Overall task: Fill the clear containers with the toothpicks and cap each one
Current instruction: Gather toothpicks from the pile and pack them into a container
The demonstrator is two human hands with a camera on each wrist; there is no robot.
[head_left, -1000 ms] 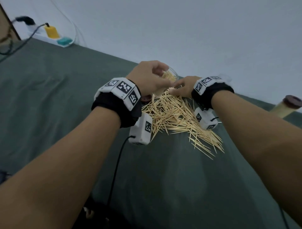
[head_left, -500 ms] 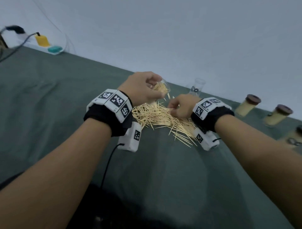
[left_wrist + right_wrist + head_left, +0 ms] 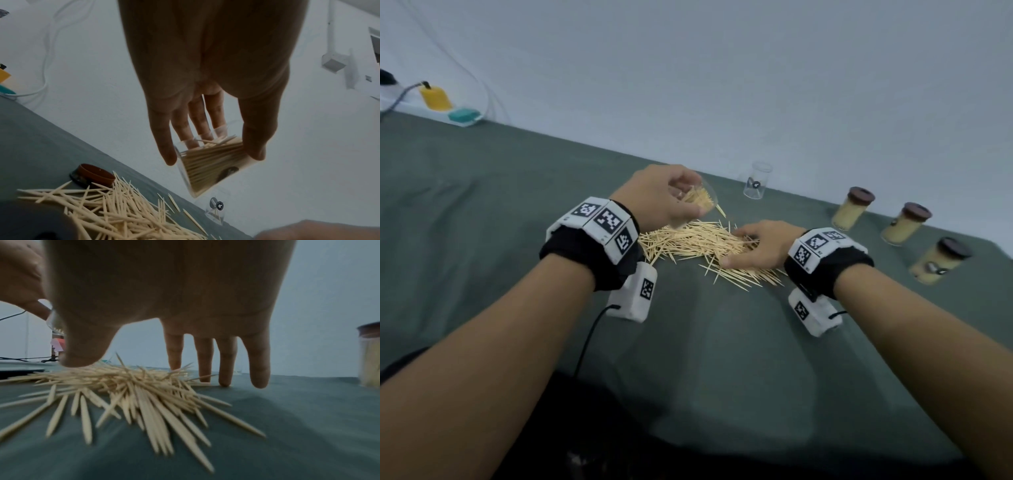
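My left hand (image 3: 681,202) grips a clear container (image 3: 697,205) partly filled with toothpicks, tilted with its mouth toward the right, just above the toothpick pile (image 3: 688,243). In the left wrist view, thumb and fingers of that hand (image 3: 213,158) curl round the container (image 3: 211,170). My right hand (image 3: 739,248) lies open on the pile's right side, fingers spread, fingertips (image 3: 224,382) touching the cloth among the toothpicks (image 3: 133,386). A brown cap (image 3: 92,177) lies upside down beside the pile. An empty clear container (image 3: 756,185) stands behind the pile.
Three filled, brown-capped containers (image 3: 852,209) (image 3: 905,222) (image 3: 938,260) stand at the right near the table's back edge. The green cloth (image 3: 482,205) covers the table. A power strip with a yellow plug (image 3: 434,99) sits far left by the wall.
My right hand has left the container's mouth, dropped onto the pile and spread its fingers. The left hand has kept holding the tilted container. The head view has shifted.
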